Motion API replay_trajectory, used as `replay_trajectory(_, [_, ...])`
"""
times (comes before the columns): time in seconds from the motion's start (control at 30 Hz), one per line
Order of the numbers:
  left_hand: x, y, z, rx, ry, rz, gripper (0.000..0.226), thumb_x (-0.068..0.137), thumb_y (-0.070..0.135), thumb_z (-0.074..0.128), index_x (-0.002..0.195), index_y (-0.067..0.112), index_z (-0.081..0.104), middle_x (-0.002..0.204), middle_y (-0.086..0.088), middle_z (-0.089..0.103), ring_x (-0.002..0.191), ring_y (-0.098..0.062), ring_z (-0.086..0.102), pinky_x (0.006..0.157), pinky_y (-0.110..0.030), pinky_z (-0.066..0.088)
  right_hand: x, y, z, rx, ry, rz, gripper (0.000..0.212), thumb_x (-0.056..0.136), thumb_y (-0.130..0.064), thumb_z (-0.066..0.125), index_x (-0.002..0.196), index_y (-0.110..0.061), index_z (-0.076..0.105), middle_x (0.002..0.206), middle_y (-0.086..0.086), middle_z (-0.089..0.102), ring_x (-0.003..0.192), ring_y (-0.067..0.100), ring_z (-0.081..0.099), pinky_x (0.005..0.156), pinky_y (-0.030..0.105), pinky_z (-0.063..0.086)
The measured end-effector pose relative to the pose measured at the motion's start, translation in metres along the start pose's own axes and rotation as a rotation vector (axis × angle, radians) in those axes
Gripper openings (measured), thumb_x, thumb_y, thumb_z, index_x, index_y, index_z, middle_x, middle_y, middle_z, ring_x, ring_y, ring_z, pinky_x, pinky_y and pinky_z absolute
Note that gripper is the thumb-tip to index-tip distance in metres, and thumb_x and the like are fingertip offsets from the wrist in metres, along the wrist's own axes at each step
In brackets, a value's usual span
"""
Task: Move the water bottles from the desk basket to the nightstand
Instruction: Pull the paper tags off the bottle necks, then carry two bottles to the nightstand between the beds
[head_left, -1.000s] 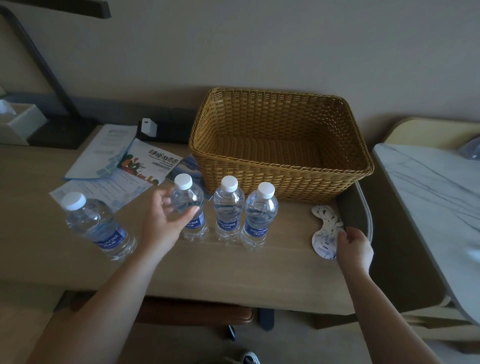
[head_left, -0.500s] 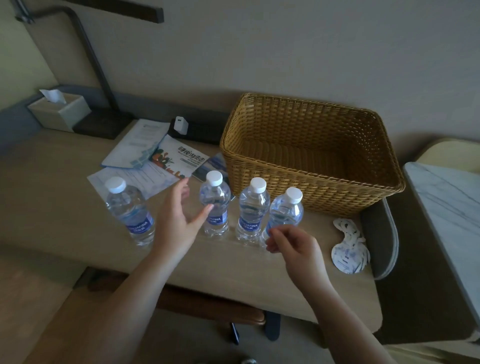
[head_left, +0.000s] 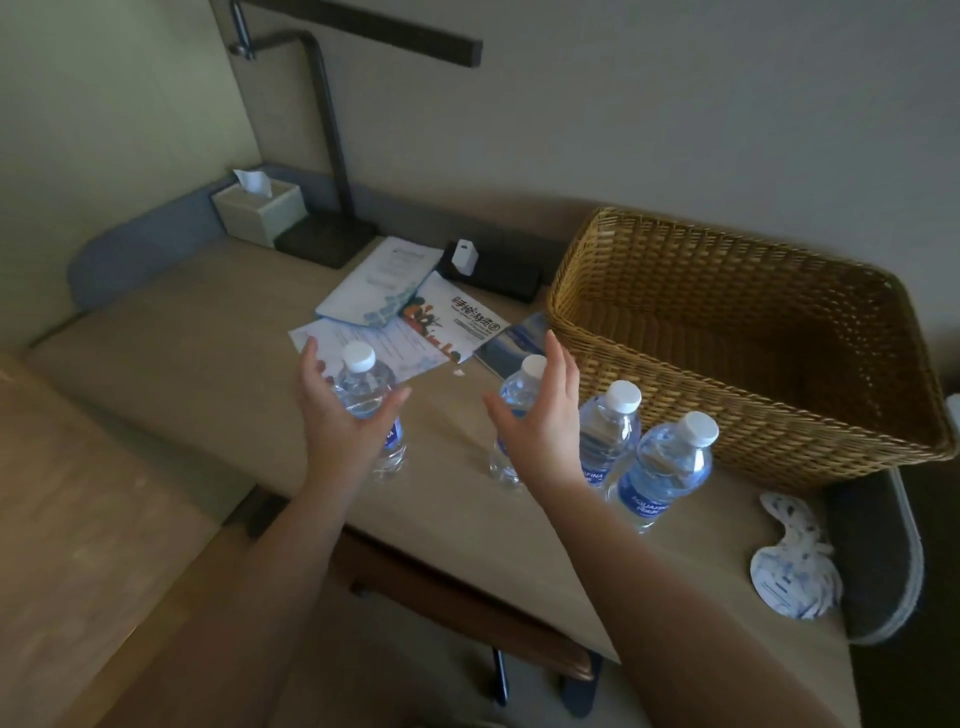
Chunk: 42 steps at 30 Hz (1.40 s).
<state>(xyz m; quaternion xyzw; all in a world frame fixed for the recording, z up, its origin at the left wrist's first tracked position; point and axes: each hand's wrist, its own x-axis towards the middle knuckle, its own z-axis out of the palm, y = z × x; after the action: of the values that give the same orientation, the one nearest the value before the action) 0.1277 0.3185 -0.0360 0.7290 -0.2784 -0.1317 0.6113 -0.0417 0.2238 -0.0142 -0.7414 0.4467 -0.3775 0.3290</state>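
4 water bottles upright on the surface (head_left: 197, 364), all outside the basket (head_left: 753, 436); white caps on, blue labels; leftmost bottle (head_left: 371, 410) stands apart from the rest, in front of the leaflets (head_left: 410, 322); second bottle (head_left: 517, 400) well to its right; third bottle (head_left: 610, 431) and fourth bottle (head_left: 667, 467) close together, just in front of the basket's near wall.

Left hand (head_left: 337, 415) spread, palm toward the leftmost bottle, thumb and fingers either side of its shoulder; cannot tell if skin touches plastic; not clenched. Right hand (head_left: 540, 421) also spread, cupped around the second bottle from the near side, covering much of its body; fingers not closed on it; contact unclear.

Basket is woven wicker, rectangular, at the back right of the surface against the wall; visible inside holds no bottles. Tissue box (head_left: 260, 210) in the back left corner, beside the dark base of a desk lamp (head_left: 322, 156); white charger (head_left: 462, 257) on a black block behind the leaflets; bundle of white printed tags (head_left: 795, 566) at the right edge of the surface. Nightstand not identifiable in view.
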Motion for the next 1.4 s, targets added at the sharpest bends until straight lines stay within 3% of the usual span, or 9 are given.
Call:
replay_trajectory(0.17, [0.018, -0.014, 0.000, -0.091, -0.139, -0.109, 0.100, 0.066, 0.025, 0.088, 0.141, 0.044, 0.025, 0.140, 0.011, 0.043, 0.126, -0.014, 0.046, 0.099, -0.040, 0.047, 0.000, 0.012, 0.011, -0.017, 0.007, 0.050, 0.085, 0.076, -0.020, 0.075, 0.145, -0.030, 0.026, 0.136, 0.001, 0.045, 0.124, 0.019, 0.041, 0.094, 0.028, 0.037])
replay_trajectory(0.33, [0.029, -0.023, -0.007, -0.011, -0.238, -0.115, 0.066, 0.060, 0.036, 0.089, 0.114, 0.046, 0.051, 0.120, 0.011, 0.061, 0.113, -0.015, 0.058, 0.092, -0.040, 0.051, -0.008, 0.017, 0.014, -0.054, -0.086, 0.062, 0.064, 0.072, -0.034, 0.079, 0.127, -0.025, 0.047, 0.119, -0.008, 0.049, 0.114, 0.015, 0.046, 0.093, 0.036, 0.045])
replay_trajectory(0.5, [0.035, -0.024, -0.014, 0.022, -0.346, -0.064, 0.053, 0.058, 0.033, 0.090, 0.096, 0.045, 0.055, 0.104, 0.011, 0.067, 0.097, -0.003, 0.063, 0.077, -0.027, 0.050, -0.023, 0.008, 0.028, 0.108, -0.163, 0.151, 0.066, 0.065, -0.039, 0.083, 0.112, -0.046, 0.037, 0.114, -0.012, 0.054, 0.103, 0.004, 0.052, 0.077, 0.010, 0.039])
replay_trajectory(0.67, [0.039, -0.030, -0.018, 0.017, -0.474, -0.032, 0.052, 0.064, 0.027, 0.089, 0.100, 0.041, 0.054, 0.105, 0.010, 0.066, 0.098, -0.004, 0.063, 0.081, -0.030, 0.051, -0.034, 0.004, 0.045, 0.103, -0.033, 0.143, 0.073, 0.063, -0.037, 0.086, 0.122, -0.037, 0.042, 0.116, -0.012, 0.056, 0.105, 0.001, 0.052, 0.081, 0.006, 0.038])
replay_trajectory(0.77, [0.036, -0.032, -0.016, 0.011, -0.487, -0.019, 0.052, 0.065, 0.028, 0.087, 0.102, 0.041, 0.053, 0.108, 0.012, 0.063, 0.101, -0.005, 0.060, 0.077, -0.022, 0.048, -0.038, 0.003, 0.050, 0.075, 0.009, 0.165, 0.074, 0.063, -0.036, 0.085, 0.124, -0.035, 0.042, 0.117, -0.010, 0.057, 0.105, 0.004, 0.053, 0.084, 0.013, 0.041])
replay_trajectory(0.9, [0.026, -0.031, -0.011, -0.008, -0.504, 0.010, 0.056, 0.064, 0.027, 0.087, 0.106, 0.037, 0.053, 0.108, 0.014, 0.063, 0.100, 0.002, 0.059, 0.077, -0.018, 0.045, -0.052, 0.001, 0.047, 0.032, 0.067, 0.177, 0.071, 0.065, -0.035, 0.083, 0.122, -0.036, 0.041, 0.114, -0.009, 0.056, 0.104, 0.004, 0.052, 0.081, 0.007, 0.038])
replay_trajectory(1.07, [0.002, -0.023, 0.008, -0.033, -0.616, 0.054, 0.053, 0.064, 0.022, 0.087, 0.102, 0.035, 0.054, 0.103, 0.012, 0.065, 0.094, 0.005, 0.061, 0.080, -0.022, 0.045, -0.083, 0.003, 0.017, 0.009, 0.187, 0.207, 0.064, 0.066, -0.039, 0.081, 0.118, -0.033, 0.044, 0.108, -0.012, 0.061, 0.102, 0.004, 0.058, 0.086, 0.027, 0.050])
replay_trajectory(1.23, [-0.034, 0.007, 0.038, -0.057, -0.799, 0.154, 0.052, 0.065, 0.030, 0.086, 0.106, 0.023, 0.055, 0.098, 0.009, 0.068, 0.091, 0.001, 0.063, 0.078, -0.023, 0.047, -0.114, -0.002, -0.037, -0.016, 0.374, 0.237, 0.064, 0.063, -0.046, 0.079, 0.112, -0.052, 0.039, 0.107, -0.030, 0.058, 0.100, -0.007, 0.058, 0.076, 0.006, 0.045])
replay_trajectory(1.4, [-0.085, 0.046, 0.078, -0.094, -1.028, 0.282, 0.053, 0.066, 0.026, 0.088, 0.107, 0.018, 0.056, 0.102, 0.005, 0.068, 0.096, -0.008, 0.064, 0.081, -0.027, 0.049, -0.158, 0.005, -0.096, -0.049, 0.560, 0.309, 0.061, 0.059, -0.055, 0.075, 0.107, -0.057, 0.039, 0.105, -0.032, 0.058, 0.097, -0.008, 0.060, 0.071, 0.004, 0.046])
